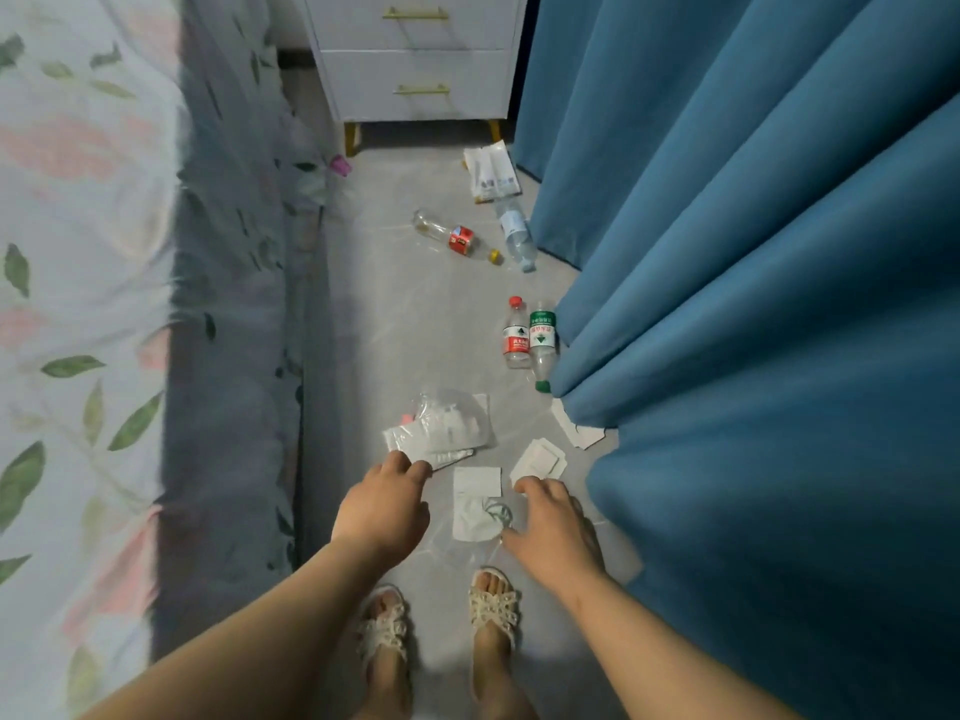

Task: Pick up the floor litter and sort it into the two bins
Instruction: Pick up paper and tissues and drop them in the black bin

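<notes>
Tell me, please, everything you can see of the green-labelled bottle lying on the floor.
The green-labelled bottle is clear plastic and looks empty, with a green-and-white label round its middle and a green cap. It lies on its side on the grey floor, cap end toward the person, close alongside a red-labelled bottle whose cap points the opposite way. Its cap end sits right at the hem of the blue curtain.

Head-worn view, steeply down at floor [405, 314]

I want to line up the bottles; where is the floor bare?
Bare: the floor strip along the bed, left of the bottles, up to the nightstand. Crowded: along the curtain, and the wrappers and papers near the feet.
</notes>
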`<act>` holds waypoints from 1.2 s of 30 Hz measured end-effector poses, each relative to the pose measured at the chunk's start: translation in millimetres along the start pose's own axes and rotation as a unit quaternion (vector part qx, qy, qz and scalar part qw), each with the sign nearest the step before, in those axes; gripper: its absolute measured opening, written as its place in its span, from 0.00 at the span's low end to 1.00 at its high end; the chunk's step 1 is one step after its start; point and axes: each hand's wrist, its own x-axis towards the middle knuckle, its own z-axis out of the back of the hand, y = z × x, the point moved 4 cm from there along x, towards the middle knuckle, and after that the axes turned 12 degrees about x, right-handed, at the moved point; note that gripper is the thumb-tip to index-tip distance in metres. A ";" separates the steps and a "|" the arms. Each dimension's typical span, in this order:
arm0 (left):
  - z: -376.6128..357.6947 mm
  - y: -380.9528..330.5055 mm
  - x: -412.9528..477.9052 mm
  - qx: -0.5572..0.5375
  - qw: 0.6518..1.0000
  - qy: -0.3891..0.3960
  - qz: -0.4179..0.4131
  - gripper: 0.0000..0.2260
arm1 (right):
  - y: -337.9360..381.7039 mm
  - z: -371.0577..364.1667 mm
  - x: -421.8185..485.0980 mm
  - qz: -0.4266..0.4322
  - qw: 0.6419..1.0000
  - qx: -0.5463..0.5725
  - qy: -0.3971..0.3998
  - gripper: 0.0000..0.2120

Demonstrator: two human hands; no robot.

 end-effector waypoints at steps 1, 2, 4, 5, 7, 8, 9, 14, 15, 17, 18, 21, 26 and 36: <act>-16.1 -0.2 12.4 -0.001 1.000 0.004 0.003 0.21 | -10.7 -8.3 15.0 0.000 1.000 -0.007 0.006 0.21; -33.2 -0.7 24.9 -0.001 1.000 0.009 0.006 0.21 | -22.0 -19.3 30.2 -0.002 1.000 -0.015 0.013 0.21; -70.5 0.3 51.0 0.002 1.000 0.018 0.007 0.21 | -44.9 -46.6 60.3 -0.006 0.999 -0.023 0.029 0.22; -90.7 1.0 65.0 0.008 1.000 0.024 0.004 0.20 | -56.8 -62.0 76.6 -0.006 0.999 -0.026 0.035 0.22; -130.7 2.2 93.8 0.020 0.999 0.034 -0.003 0.20 | -79.6 -93.0 109.8 -0.005 0.998 -0.033 0.044 0.21; -151.0 2.6 108.1 0.026 0.999 0.039 -0.009 0.20 | -91.3 -108.7 125.8 -0.005 0.998 -0.034 0.046 0.22; -171.6 2.9 122.8 0.035 0.998 0.046 -0.020 0.19 | -102.6 -124.3 142.2 -0.005 0.998 -0.036 0.048 0.22; -254.4 10.8 201.7 0.053 0.996 0.054 -0.051 0.19 | -150.6 -188.9 224.9 0.009 0.997 -0.053 0.050 0.26; -269.7 12.4 216.8 0.051 0.996 0.057 -0.053 0.20 | -159.4 -200.6 241.1 0.016 0.997 -0.061 0.053 0.28; -295.3 13.3 243.5 0.058 0.994 0.056 -0.073 0.21 | -173.5 -219.8 268.9 0.031 0.995 -0.079 0.060 0.32; -304.4 13.7 253.0 0.066 0.993 0.055 -0.084 0.22 | -178.2 -226.3 279.0 0.039 0.993 -0.090 0.065 0.34; -333.4 14.7 282.5 0.082 0.990 0.040 -0.110 0.26 | -194.8 -246.8 309.8 0.062 0.987 -0.134 0.070 0.40; -363.7 16.9 301.3 0.034 0.993 -0.003 -0.110 0.25 | -207.6 -259.3 336.8 0.097 0.976 -0.191 0.031 0.43; -378.6 14.5 296.5 -0.171 0.985 -0.023 -0.016 0.32 | -199.8 -264.7 344.2 0.151 0.984 -0.095 -0.021 0.22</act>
